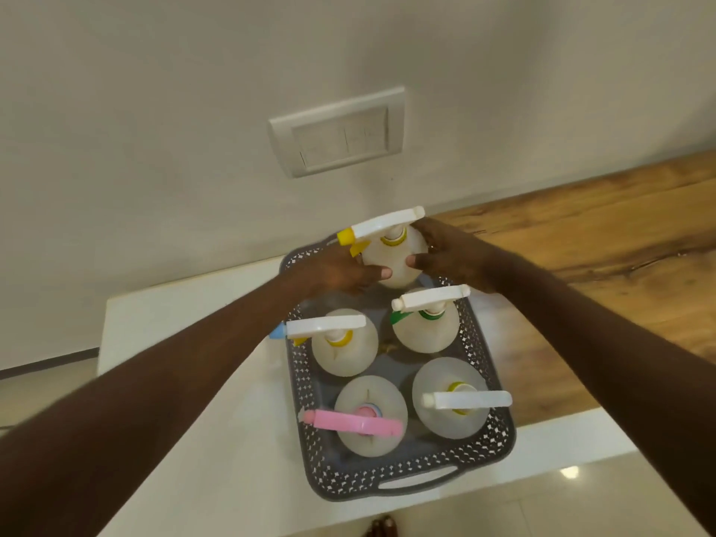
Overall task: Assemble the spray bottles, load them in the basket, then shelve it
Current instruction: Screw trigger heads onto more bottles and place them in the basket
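Both hands, left hand (pixel 341 271) and right hand (pixel 445 251), grasp the upright yellow-nozzled spray bottle (pixel 391 261) between their fingers, above the basket's (pixel 499 432) far end.

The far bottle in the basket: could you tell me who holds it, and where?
Both the left hand and right hand grip the yellow-nozzled bottle by its rounded body.

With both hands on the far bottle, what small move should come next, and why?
Probably lower it into the basket's far end and let go. The left hand and right hand grip the yellow-nozzle bottle over that end, and four bottles already fill the nearer spots.
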